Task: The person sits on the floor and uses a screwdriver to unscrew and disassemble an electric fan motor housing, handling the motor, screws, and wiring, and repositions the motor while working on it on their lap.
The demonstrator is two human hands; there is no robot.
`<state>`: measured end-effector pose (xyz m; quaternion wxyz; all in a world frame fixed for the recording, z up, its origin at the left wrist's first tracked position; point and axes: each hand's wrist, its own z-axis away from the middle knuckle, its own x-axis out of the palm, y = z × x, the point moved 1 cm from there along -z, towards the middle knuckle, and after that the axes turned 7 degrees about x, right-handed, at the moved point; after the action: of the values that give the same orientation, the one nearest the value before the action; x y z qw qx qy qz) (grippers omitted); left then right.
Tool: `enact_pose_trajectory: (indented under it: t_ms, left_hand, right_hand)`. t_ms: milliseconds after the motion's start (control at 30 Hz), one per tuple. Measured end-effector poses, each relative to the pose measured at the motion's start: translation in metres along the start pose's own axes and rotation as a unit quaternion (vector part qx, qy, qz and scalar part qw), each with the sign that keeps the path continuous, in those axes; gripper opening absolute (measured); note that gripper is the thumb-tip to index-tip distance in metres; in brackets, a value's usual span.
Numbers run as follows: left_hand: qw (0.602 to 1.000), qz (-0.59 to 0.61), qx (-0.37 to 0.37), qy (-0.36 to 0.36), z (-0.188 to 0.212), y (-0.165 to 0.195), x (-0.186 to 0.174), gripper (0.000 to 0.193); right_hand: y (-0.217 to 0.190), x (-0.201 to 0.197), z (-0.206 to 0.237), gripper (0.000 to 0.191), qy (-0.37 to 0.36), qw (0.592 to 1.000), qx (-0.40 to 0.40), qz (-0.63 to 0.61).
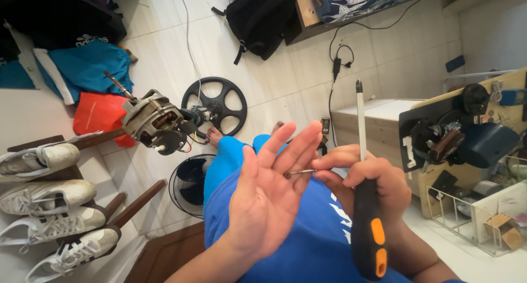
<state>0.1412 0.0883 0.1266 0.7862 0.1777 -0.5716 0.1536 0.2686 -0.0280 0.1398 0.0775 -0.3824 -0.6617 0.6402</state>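
Observation:
My left hand is held up flat, palm toward me and fingers spread, over my lap in blue shorts. My right hand pinches a small metal screw between thumb and forefinger, its tip touching my left fingers. The same right hand also grips a screwdriver with a black and orange handle; its white shaft points up. An electric fan motor with exposed copper windings and a shaft stands to the left, on a stand.
A black fan guard ring and a round fan grille lie on the tiled floor. White sneakers sit on a rack at left. A black backpack is at top; a wire basket and cluttered board lie at right.

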Motion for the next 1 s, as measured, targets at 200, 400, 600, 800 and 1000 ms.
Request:
enact_pose_trajectory:
  t_ms: [200, 400, 600, 800, 1000]
  left_hand:
    - [1.0, 0.004, 0.001, 0.001, -0.003, 0.0, 0.002, 0.07]
    - [1.0, -0.014, -0.013, 0.003, -0.005, -0.002, 0.002, 0.073]
    - [0.989, -0.137, 0.01, -0.045, -0.006, -0.003, 0.002, 0.077]
    - [0.938, -0.341, -0.003, -0.066, -0.009, 0.002, 0.006, 0.079]
    - [0.851, -0.517, 0.045, -0.082, -0.009, 0.009, 0.016, 0.078]
  right_hand:
    - [0.001, 0.001, 0.001, 0.039, -0.006, 1.0, -0.003, 0.004]
    - [-0.005, 0.001, -0.003, 0.038, -0.01, 1.0, -0.004, 0.013]
    - [-0.012, -0.002, -0.009, 0.034, -0.026, 0.998, 0.0, 0.061]
    - [0.003, -0.009, -0.012, 0.021, -0.119, 0.993, 0.019, -0.018]
    - [0.05, 0.023, 0.014, 0.027, -0.035, 0.955, 0.154, -0.252]
